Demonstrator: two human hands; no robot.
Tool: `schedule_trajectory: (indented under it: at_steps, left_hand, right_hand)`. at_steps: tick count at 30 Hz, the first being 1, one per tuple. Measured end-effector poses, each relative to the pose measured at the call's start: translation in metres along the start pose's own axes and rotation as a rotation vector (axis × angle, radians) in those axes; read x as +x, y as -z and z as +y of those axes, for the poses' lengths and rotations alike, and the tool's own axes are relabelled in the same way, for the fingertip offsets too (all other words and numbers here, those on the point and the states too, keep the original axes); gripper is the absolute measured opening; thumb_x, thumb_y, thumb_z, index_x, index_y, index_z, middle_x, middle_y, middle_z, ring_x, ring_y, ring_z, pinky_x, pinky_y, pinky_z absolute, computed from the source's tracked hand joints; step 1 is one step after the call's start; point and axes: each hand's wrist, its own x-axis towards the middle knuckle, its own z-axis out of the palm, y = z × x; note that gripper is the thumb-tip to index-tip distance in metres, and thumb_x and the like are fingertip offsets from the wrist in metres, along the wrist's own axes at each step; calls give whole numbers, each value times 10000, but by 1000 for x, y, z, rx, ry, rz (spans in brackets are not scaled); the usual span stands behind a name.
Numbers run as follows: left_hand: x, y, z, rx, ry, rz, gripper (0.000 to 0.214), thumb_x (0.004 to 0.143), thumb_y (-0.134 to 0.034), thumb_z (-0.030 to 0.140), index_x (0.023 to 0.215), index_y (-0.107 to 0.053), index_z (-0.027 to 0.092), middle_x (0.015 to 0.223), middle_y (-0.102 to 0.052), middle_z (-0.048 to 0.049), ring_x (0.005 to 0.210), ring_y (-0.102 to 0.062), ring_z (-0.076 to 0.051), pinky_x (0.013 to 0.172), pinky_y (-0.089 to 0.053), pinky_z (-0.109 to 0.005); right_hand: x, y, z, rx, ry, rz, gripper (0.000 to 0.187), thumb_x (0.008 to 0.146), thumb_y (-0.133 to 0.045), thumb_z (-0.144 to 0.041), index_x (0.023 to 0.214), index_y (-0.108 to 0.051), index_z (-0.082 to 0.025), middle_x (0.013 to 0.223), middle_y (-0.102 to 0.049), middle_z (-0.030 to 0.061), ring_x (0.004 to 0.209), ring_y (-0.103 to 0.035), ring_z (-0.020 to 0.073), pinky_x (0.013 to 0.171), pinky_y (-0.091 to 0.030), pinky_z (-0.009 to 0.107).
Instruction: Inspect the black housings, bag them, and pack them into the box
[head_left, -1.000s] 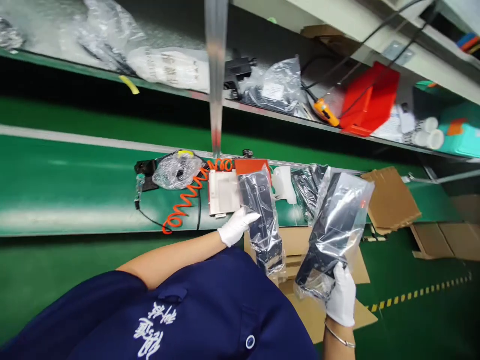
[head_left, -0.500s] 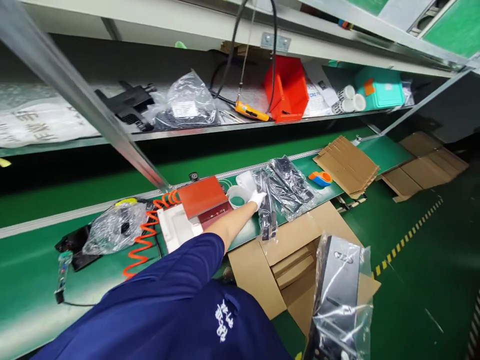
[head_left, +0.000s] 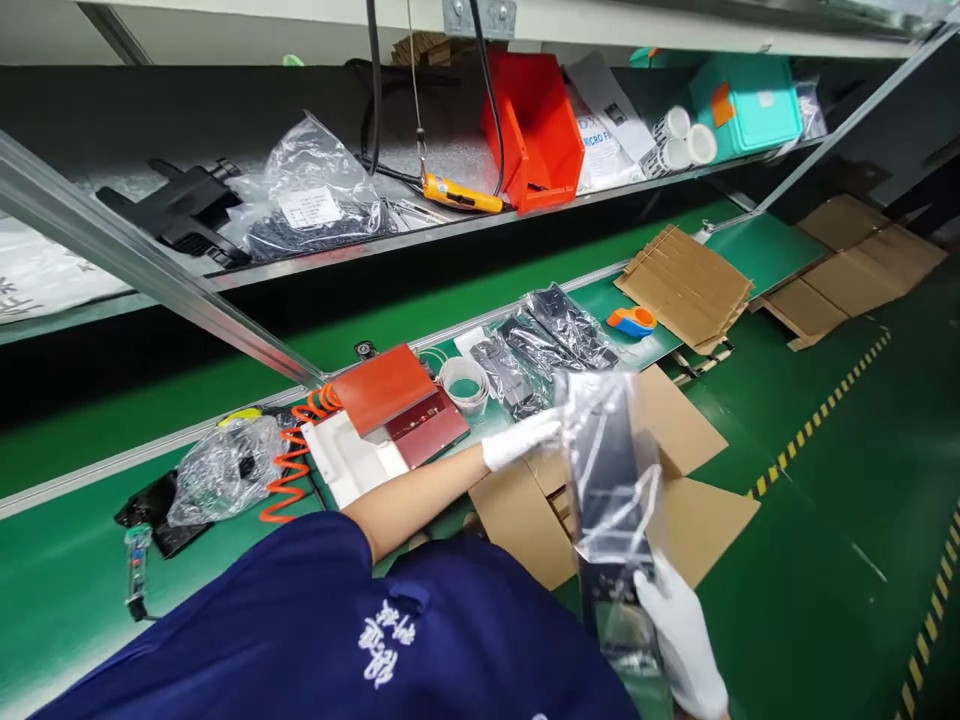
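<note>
A long black part in a clear plastic bag (head_left: 607, 480) is held upright in front of me, over the open cardboard box (head_left: 517, 520). My right hand (head_left: 679, 630), in a white glove, is closed on its lower right side. From the left, my white-gloved left hand (head_left: 525, 440) stretches to the bag's upper left edge with its fingers extended; they are blurred, and whether they touch the plastic is unclear. Just beyond that hand, several bagged black parts (head_left: 562, 335) lie side by side on the green bench (head_left: 67, 570).
A roll of white tape (head_left: 463, 385), a red-brown box (head_left: 386, 390) and an orange coiled hose (head_left: 281, 487) are on the bench. Further right are an orange-blue tape dispenser (head_left: 632, 321) and flat cardboard (head_left: 686, 285). A shelf above carries a red bin (head_left: 544, 140) and yellow screwdriver (head_left: 461, 195).
My left hand has come off the bagged part on the bench and moved nearer to me. The held bagged part has moved left and up, and my right hand now shows on it.
</note>
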Motion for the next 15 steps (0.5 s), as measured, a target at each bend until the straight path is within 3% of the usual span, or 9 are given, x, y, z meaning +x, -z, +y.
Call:
schedule_trajectory:
  at_steps: [2,4,6,7,9,10,11,13,15]
  left_hand:
    - [-32,-3,5,-107,22,-19,304,695,-851,399,890,-751,188,949,-777,-107,970,-733,-297,928,-586,-436]
    - [-52,5,20,-210,-9,66,274,727,-809,425,855,-721,199,857,-764,-53,845,-737,-232,878,-608,-393]
    - [-64,23,45,-320,-91,224,220,733,-797,368,856,-706,210,840,-757,-13,796,-728,-180,864,-612,-334]
    - [-69,36,59,-377,-152,319,191,733,-792,328,858,-707,211,850,-761,-5,797,-727,-166,859,-611,-307]
    - [-83,63,86,-499,-304,529,120,754,-765,262,852,-719,210,878,-772,-7,828,-732,-154,864,-607,-275]
    - [-92,77,98,-541,-382,618,73,774,-745,246,835,-719,217,882,-775,-1,849,-733,-147,876,-602,-260]
    - [-103,89,109,-566,-454,684,34,798,-723,244,826,-718,225,892,-777,4,885,-733,-142,900,-594,-252]
    - [-124,108,123,-570,-574,753,30,828,-698,261,814,-711,237,916,-780,7,974,-727,-142,950,-577,-245]
    - [-143,119,129,-557,-649,780,57,825,-713,294,837,-715,238,953,-783,-7,1060,-713,-162,987,-568,-265]
  right_hand:
    - [20,-16,-29,41,137,-176,539,697,-753,-641,1003,-781,-198,1040,-790,111,910,-736,275,837,-625,371]
    - [37,-30,-48,97,259,-281,527,698,-774,-629,1026,-779,-216,1086,-781,105,962,-727,275,872,-619,386]
    - [51,-40,-58,196,312,-220,529,759,-744,-616,1126,-751,-234,1164,-754,96,1046,-707,261,968,-585,412]
    - [57,-44,-60,271,314,-130,528,812,-701,-613,1185,-723,-240,1186,-739,91,1061,-700,244,1006,-565,423]
    - [65,-52,-60,441,271,43,503,897,-603,-611,1230,-680,-242,1147,-731,75,998,-708,201,1001,-563,419]
    - [67,-58,-60,498,229,56,488,905,-591,-613,1197,-684,-233,1085,-738,67,928,-715,187,953,-583,404]
    - [68,-65,-60,526,182,12,473,887,-618,-611,1135,-702,-217,1013,-745,66,859,-717,185,886,-605,391]
    - [66,-85,-64,484,105,-207,449,814,-720,-579,1027,-733,-185,915,-757,80,779,-716,202,796,-623,385]
    - [60,-112,-74,408,109,-365,440,770,-778,-531,1021,-745,-170,938,-767,100,824,-722,226,830,-624,401]
